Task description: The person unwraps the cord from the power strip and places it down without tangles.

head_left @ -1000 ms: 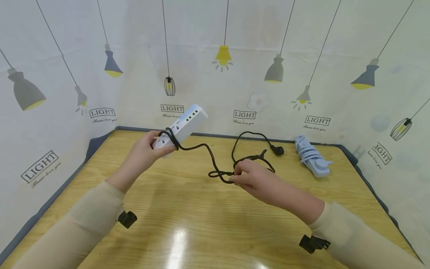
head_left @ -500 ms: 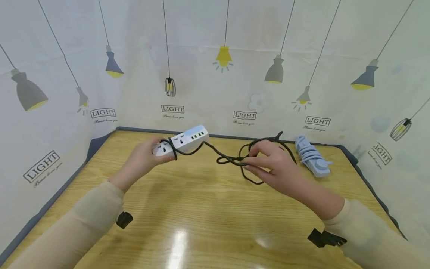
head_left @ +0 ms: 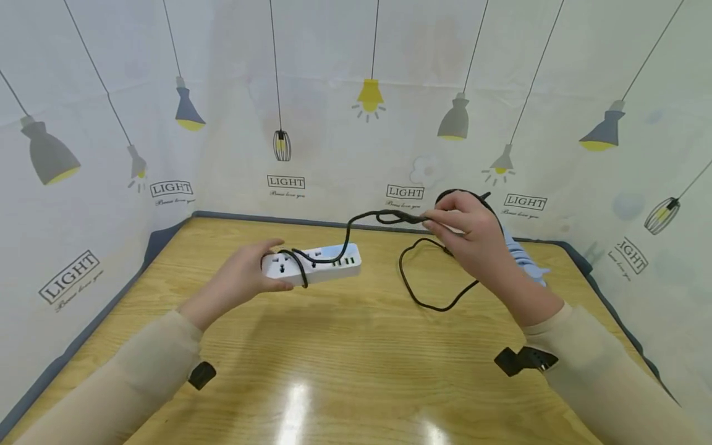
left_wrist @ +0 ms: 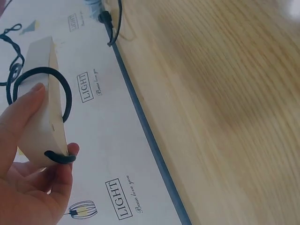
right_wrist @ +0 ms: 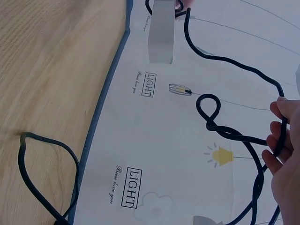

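My left hand (head_left: 236,278) grips the left end of a white power strip (head_left: 334,270), whose sockets and USB ports face up. Its black cord (head_left: 349,232) loops round the strip near my fingers and runs to my right hand (head_left: 473,235), which pinches a twisted part of it above the table. More cord hangs behind that hand and a wide loop lies below. In the left wrist view the thumb presses the white body (left_wrist: 40,122). The right wrist view has the cord (right_wrist: 225,60) between the fingers of my right hand (right_wrist: 288,150), with a small twisted loop beside them.
A pale blue power strip (head_left: 520,253) with its cord wound round it lies at the back right, partly behind my right hand. The wooden table (head_left: 345,352) ends at a dark edge against a white backdrop (head_left: 334,123) printed with lamps.
My right hand has moved right and up, lifting the cord. The power strip has turned from steeply tilted to nearly level and come lower, still in my left hand.
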A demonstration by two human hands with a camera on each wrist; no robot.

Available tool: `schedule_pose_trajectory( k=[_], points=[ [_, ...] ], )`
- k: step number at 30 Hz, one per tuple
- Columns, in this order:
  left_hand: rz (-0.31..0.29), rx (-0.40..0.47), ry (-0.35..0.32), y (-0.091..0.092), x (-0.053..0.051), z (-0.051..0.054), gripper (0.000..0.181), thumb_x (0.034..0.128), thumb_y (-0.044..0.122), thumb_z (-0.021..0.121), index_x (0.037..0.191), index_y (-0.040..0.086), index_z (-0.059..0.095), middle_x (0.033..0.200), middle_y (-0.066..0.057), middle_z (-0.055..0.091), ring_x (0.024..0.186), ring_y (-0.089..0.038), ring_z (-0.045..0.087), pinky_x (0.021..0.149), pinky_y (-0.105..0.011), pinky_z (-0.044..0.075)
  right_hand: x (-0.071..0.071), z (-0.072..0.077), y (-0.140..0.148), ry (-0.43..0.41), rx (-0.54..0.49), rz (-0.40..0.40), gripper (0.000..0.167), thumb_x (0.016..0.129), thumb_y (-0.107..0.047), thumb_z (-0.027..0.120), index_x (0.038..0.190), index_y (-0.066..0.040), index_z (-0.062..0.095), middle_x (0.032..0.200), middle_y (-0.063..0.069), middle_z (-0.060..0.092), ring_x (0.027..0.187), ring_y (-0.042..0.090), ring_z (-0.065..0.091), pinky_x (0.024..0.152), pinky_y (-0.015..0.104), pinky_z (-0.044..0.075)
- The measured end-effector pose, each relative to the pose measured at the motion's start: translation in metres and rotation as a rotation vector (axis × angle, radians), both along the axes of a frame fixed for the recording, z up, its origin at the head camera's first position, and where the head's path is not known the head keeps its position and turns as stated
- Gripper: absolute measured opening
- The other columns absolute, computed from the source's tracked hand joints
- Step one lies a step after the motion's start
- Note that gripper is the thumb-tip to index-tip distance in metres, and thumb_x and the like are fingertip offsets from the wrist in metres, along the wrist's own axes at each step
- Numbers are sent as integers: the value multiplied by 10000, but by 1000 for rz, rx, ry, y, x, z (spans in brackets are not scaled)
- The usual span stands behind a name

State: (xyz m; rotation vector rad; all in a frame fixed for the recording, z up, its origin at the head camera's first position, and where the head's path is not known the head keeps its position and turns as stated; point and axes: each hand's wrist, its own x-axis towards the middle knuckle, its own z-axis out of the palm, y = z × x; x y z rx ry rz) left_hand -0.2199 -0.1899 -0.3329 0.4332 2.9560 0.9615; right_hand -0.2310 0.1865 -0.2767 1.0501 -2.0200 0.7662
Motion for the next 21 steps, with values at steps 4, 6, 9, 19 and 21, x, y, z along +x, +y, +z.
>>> schedule_pose_trajectory(
  k=[4, 6, 9, 19, 21],
  points=[
    [14, 30, -14, 1, 7, 2, 702, 694, 222, 897, 1203, -49, 497, 1052, -183, 612, 883, -268, 590, 771, -413, 496, -13, 0, 3, -49, -23, -48, 153, 824, 53, 735, 975, 41, 751, 912, 147, 593, 805, 232, 505, 706, 312, 386],
    [11, 36, -8, 2, 10, 3, 648, 696, 211, 895, 1147, -41, 504, 997, -148, 605, 854, -253, 578, 748, -396, 489, -18, -1, 4, -85, -35, -67, 157, 843, 38, 724, 998, 42, 747, 918, 141, 592, 802, 224, 492, 698, 316, 373],
    [-12, 47, -6, 1, 14, 4, 624, 720, 212, 882, 1156, -39, 512, 994, -129, 606, 857, -240, 573, 743, -382, 482, -26, -3, 5, -138, -47, -100, 163, 869, 8, 709, 1026, 33, 744, 929, 122, 588, 806, 207, 470, 690, 327, 353],
    [-137, 89, 9, 2, 21, 8, 602, 706, 180, 888, 1183, -7, 573, 1038, -62, 633, 932, -219, 589, 823, -410, 485, -54, -20, 4, -127, 71, -143, 130, 871, -15, 715, 985, 38, 748, 913, 137, 563, 831, 275, 471, 721, 399, 376],
    [-159, 106, 3, 3, 22, 10, 610, 710, 182, 885, 1195, -4, 566, 1064, -62, 633, 969, -226, 592, 859, -433, 482, -56, -25, 3, -108, 130, -142, 118, 867, -27, 724, 965, 33, 751, 898, 129, 553, 825, 278, 469, 716, 403, 380]
  ],
)
